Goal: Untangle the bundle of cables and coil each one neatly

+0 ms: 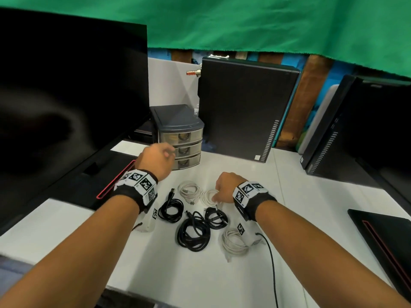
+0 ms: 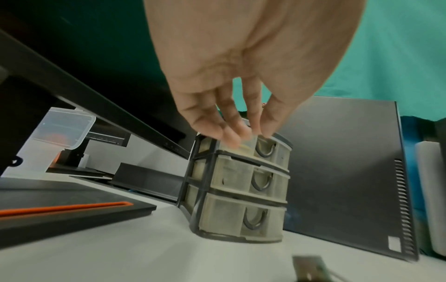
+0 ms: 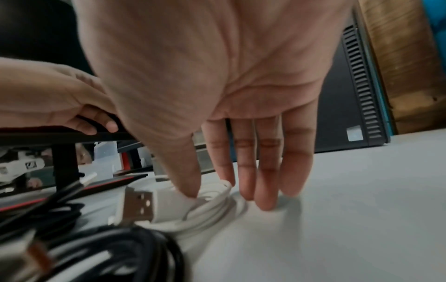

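Observation:
Several coiled cables lie on the white table: a white coil, a small black coil, a large black coil, another black coil and a grey-white coil. My right hand reaches down onto one more white coil. Its thumb sits inside that coil and its straight fingers stand outside, pinching the far rim, fingertips on the table. The coil's USB plug points toward the camera. My left hand hangs raised and empty, fingers loose.
A small three-drawer unit stands just beyond my left hand. A big dark monitor fills the left, a black computer tower the back, another tower the right. Black pads with red lines lie at the left and right.

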Available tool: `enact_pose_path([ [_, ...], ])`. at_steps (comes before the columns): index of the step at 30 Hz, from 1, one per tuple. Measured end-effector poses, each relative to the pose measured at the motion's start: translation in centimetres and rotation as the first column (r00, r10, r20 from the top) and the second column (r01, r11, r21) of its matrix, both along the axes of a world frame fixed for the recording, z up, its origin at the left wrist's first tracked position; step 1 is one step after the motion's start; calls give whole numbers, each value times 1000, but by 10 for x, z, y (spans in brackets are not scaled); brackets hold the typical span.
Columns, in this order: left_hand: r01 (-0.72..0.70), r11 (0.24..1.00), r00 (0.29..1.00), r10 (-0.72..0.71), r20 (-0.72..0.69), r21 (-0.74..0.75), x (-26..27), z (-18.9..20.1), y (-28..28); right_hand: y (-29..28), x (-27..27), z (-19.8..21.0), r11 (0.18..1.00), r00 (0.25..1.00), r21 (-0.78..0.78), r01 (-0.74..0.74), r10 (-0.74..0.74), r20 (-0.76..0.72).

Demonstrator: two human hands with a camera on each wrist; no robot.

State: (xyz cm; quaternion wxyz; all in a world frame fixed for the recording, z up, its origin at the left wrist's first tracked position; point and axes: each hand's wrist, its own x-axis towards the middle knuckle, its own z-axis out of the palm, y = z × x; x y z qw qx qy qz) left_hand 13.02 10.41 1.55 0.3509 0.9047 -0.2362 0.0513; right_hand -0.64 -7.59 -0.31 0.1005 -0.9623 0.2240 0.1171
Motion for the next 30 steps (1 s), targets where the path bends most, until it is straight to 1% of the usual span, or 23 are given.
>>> enact_pose_path([
  [3,73,984,994,-58,-96,160,-4,-6,-4,5,3,-4,997,1000,-77,-6,6,-5],
  [5,107,970,990,-83,-117,216,-3,-7,-12,6,4,-4,997,1000,-83,-4,4,2],
  [8,140,939,990,-124,-70,314,-3,-5,-26,1,2,-4,998,1000,-65,4,-4,10],
  [10,88,928,996,-80,-36,363,-4,-3,-33,-5,0,-3,999,999,-40,32,-31,6],
  [13,12,931,1000,-16,8,364,-6,-4,-38,-18,-5,0,995,995,3,96,-96,16],
  [17,-65,938,996,42,76,341,-1,-7,-39,-39,-10,15,982,976,65,180,-186,112],
  [19,-94,940,990,55,127,329,2,-9,-36,-47,-12,24,977,966,86,195,-207,155],
  [22,-97,934,987,46,154,345,8,-13,-31,-51,-12,36,973,954,109,204,-222,200],
  [27,-69,896,993,19,118,439,18,-14,-25,-44,-12,47,977,953,105,185,-205,221],
  [30,-60,910,985,-14,174,411,16,-13,-24,-39,-14,51,980,949,107,166,-188,253],
])
